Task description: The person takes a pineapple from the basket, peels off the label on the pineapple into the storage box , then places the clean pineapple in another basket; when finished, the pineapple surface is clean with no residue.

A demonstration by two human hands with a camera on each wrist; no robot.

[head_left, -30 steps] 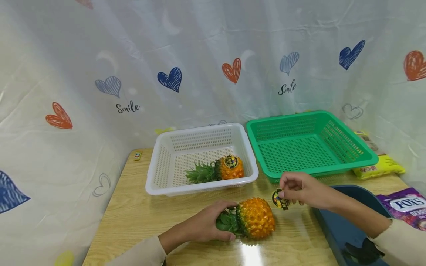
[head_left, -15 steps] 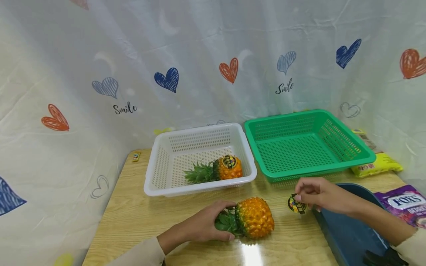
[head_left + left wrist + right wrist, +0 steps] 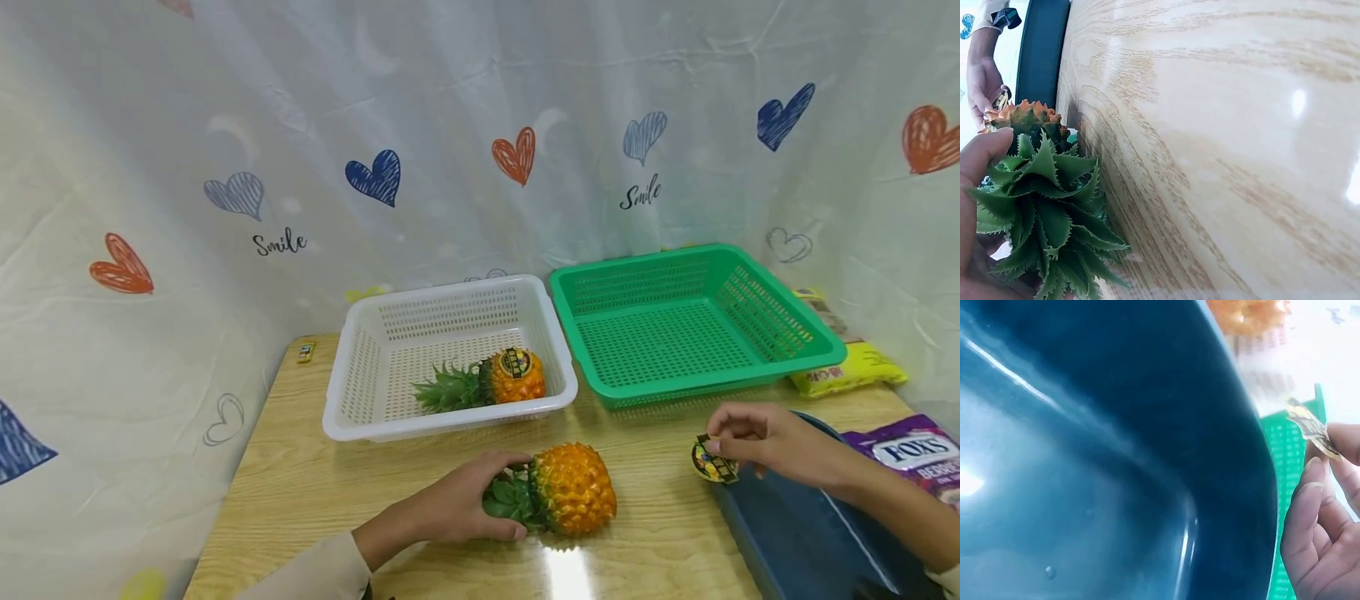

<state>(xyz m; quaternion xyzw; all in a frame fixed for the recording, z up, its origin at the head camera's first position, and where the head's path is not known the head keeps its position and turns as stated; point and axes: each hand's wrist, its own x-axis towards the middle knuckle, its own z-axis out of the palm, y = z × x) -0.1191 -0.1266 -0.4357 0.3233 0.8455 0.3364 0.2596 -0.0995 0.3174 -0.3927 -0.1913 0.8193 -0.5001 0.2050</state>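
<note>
Head view: gripping pineapple crown with left hand, lower centre; pinching circular label with right hand, lower right.

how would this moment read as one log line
left hand: grips green leafy crown of bumpy orange pineapple | right hand: pinches round black-and-yellow sticker near dark blue tub | white plastic basket: stickered pineapple inside

I see a curtained-off nook, home or studio I can't tell: a heart-printed curtain behind the wood-grain table, a white plastic basket on it.
</note>
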